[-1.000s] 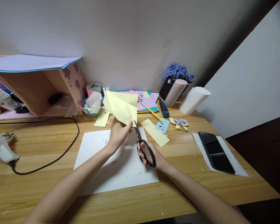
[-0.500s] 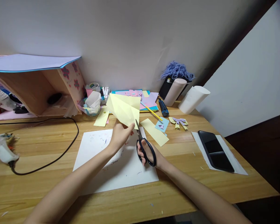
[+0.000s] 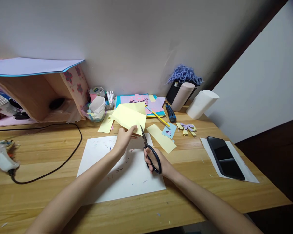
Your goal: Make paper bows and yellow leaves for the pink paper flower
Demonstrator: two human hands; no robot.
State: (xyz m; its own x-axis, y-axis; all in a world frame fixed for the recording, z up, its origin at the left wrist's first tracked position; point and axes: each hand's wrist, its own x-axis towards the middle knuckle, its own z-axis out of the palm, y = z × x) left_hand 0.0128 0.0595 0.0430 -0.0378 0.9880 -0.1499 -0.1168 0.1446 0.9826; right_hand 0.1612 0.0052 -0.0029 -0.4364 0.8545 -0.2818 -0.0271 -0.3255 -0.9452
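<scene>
My left hand (image 3: 123, 140) pinches the near edge of a folded pale yellow paper (image 3: 129, 116), held low and tilted away over the desk. My right hand (image 3: 158, 163) grips black-handled scissors (image 3: 150, 151). Their blades point up and away, with the tips just right of the paper's near corner. Both hands hover above a white sheet (image 3: 119, 170) speckled with small marks on the wooden desk (image 3: 51, 195).
A yellow strip (image 3: 161, 138), a blue scrap (image 3: 170, 131) and a paper bow (image 3: 187, 128) lie to the right. A phone (image 3: 225, 158) rests on white paper. Coloured sheets (image 3: 151, 104), a pencil (image 3: 157, 115), a utility knife (image 3: 171, 113) and a glue gun (image 3: 1, 158) with its cord are around.
The yellow paper has tipped down from nearly upright to lying lower and flatter. My left hand moved slightly forward with it. The scissors stayed about where they were.
</scene>
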